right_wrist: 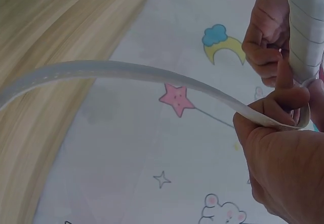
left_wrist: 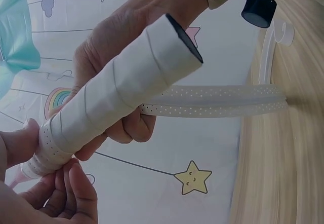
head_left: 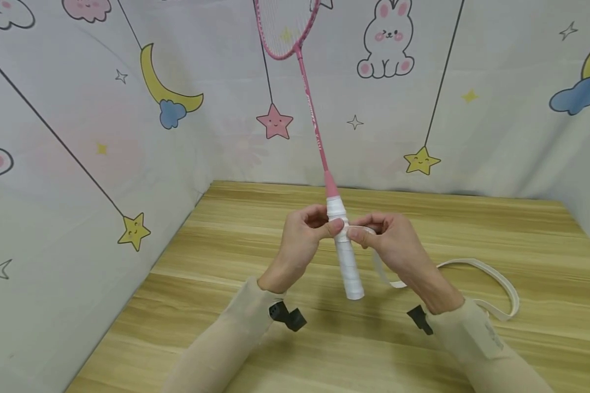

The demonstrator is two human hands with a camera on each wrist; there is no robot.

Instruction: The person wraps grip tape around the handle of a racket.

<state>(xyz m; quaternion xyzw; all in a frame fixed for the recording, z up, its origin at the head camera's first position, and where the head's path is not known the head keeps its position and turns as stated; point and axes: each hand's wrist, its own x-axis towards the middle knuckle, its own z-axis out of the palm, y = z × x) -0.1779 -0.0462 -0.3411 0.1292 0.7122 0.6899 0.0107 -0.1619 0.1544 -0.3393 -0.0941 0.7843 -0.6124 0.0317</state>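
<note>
A pink badminton racket (head_left: 314, 117) is held up over the table, its head at the top and its handle slanting down toward me. White perforated grip tape (left_wrist: 212, 101) is wound in overlapping turns around the handle (head_left: 350, 267). My left hand (head_left: 300, 240) pinches the upper part of the handle, thumb across the wrap. Just right of it, my right hand (head_left: 398, 243) pinches the tape's loose length between thumb and fingers, close against the handle. From there the tape (right_wrist: 152, 72) arcs away past the right hand, down to the table.
The wood-grain table (head_left: 255, 338) lies below both hands. A free loop of the tape (head_left: 508, 289) curls on its right side. A white cloth backdrop (head_left: 319, 158) with cartoon prints hangs behind and at the sides. Dark wrist mounts (head_left: 287, 316) sit on both sleeves.
</note>
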